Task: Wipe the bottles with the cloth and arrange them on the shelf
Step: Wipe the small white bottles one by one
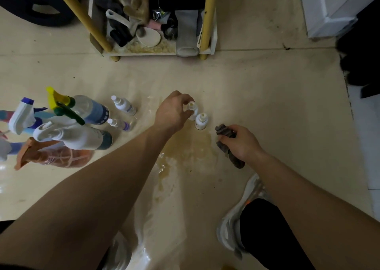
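The left hand [173, 113] pinched a small bottle [192, 110] by its neck, apparently for wiping; the right hand [242, 144] gripped the bunched cloth [225, 134], ready.

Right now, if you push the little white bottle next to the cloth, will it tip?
Probably: the bottle stands upright on a narrow base. It looks small, so likely light. The floor looks wet nearby, so it might slide.

Home: cluttered shelf [144, 53], beige floor [257, 80]
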